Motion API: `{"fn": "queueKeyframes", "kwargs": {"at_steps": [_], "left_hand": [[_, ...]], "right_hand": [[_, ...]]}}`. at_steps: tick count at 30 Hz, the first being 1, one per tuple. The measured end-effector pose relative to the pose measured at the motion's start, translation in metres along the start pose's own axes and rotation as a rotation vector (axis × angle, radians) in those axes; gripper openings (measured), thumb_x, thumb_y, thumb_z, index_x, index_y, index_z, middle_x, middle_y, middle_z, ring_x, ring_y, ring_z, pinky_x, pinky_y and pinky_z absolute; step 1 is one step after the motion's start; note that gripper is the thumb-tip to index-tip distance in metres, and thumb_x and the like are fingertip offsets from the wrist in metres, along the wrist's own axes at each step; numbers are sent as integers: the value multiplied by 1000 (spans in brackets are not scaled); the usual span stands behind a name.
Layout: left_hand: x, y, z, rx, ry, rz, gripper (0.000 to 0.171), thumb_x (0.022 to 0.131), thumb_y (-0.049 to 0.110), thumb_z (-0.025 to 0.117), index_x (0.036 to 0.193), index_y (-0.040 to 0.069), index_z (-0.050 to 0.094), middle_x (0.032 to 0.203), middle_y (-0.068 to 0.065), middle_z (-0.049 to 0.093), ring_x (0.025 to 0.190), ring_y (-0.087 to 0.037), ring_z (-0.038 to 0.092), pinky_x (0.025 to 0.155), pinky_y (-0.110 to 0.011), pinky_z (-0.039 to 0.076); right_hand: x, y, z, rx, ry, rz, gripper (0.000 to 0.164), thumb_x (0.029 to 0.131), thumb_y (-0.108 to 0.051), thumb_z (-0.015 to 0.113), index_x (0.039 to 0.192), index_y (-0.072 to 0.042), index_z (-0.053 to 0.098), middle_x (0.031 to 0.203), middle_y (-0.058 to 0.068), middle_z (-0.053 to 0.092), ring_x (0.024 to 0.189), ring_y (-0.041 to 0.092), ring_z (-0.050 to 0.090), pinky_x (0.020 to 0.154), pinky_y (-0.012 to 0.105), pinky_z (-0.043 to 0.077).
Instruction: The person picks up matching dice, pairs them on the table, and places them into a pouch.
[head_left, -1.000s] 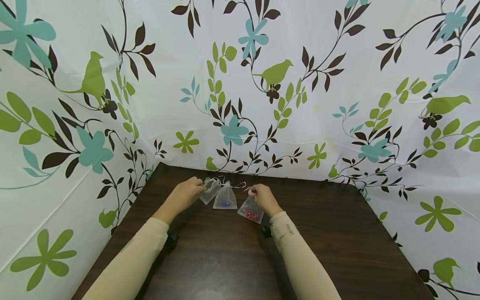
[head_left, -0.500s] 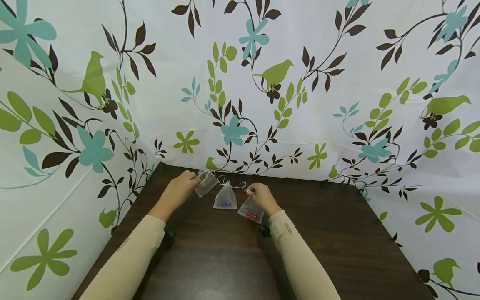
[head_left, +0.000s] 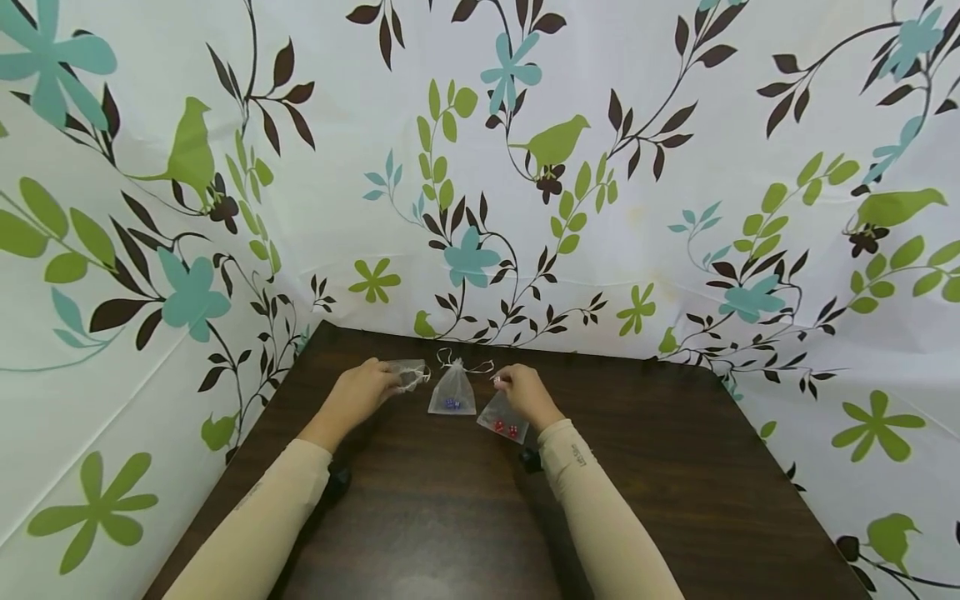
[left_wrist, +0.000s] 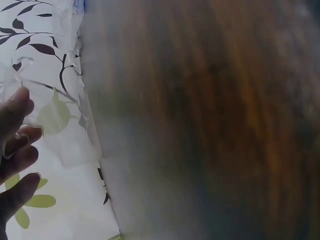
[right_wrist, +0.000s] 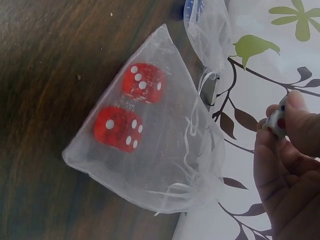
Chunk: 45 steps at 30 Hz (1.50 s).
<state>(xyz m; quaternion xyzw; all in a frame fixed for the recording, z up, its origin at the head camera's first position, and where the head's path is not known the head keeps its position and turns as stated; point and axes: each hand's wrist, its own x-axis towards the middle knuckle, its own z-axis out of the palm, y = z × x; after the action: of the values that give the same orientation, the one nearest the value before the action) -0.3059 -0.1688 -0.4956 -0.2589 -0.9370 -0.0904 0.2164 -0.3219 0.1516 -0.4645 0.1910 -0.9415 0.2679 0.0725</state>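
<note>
My left hand holds a sheer white drawstring bag by its side, near the back of the table. In the left wrist view the thin fabric of this bag overlaps the wall behind the fingers. Between thumb and fingers, my right hand pinches a small white die with coloured dots. Below that hand lies a second sheer bag with two red dice inside. A third bag, its neck drawn together, sits in the middle with blue dice in it.
The dark brown wooden table ends just behind the bags. A white sheet printed with birds, leaves and flowers hangs along its back and sides.
The left bag has swung in my left hand, first up and leftward, then flatter, its drawstring end now toward the middle bag. My right hand has stayed almost still.
</note>
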Motion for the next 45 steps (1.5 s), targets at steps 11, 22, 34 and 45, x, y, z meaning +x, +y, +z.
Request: {"fn": "queueKeyframes", "kwargs": {"at_steps": [11, 22, 34, 45], "left_hand": [[2, -1, -2, -178, -106, 50, 21, 85, 11, 81, 106, 7, 76, 97, -3, 71, 90, -21, 70, 80, -37, 57], [6, 0, -1, -202, -141, 31, 17, 89, 10, 77, 107, 7, 77, 96, -2, 69, 90, -20, 70, 80, -37, 57], [9, 3, 2, -174, -145, 46, 13, 90, 9, 77, 103, 8, 77, 91, -1, 68, 84, -18, 68, 77, -36, 57], [11, 6, 4, -196, -159, 47, 13, 90, 6, 76, 102, 10, 78, 94, 0, 70, 88, -18, 69, 80, -36, 57]], "right_hand": [[2, -3, 0, -4, -25, 7, 11, 96, -7, 68, 100, 2, 74, 101, 13, 72, 89, 25, 66, 79, 40, 55], [1, -3, 4, 16, -23, -33, 9, 95, -7, 70, 97, 0, 75, 96, 11, 73, 91, 27, 67, 91, 47, 53], [-1, -7, 5, 31, -43, -17, 11, 96, -9, 69, 99, -1, 75, 98, 10, 74, 88, 23, 66, 89, 46, 52], [2, -8, 8, 51, -77, -9, 14, 98, -10, 67, 102, 0, 75, 101, 10, 74, 94, 25, 67, 90, 46, 53]]}}
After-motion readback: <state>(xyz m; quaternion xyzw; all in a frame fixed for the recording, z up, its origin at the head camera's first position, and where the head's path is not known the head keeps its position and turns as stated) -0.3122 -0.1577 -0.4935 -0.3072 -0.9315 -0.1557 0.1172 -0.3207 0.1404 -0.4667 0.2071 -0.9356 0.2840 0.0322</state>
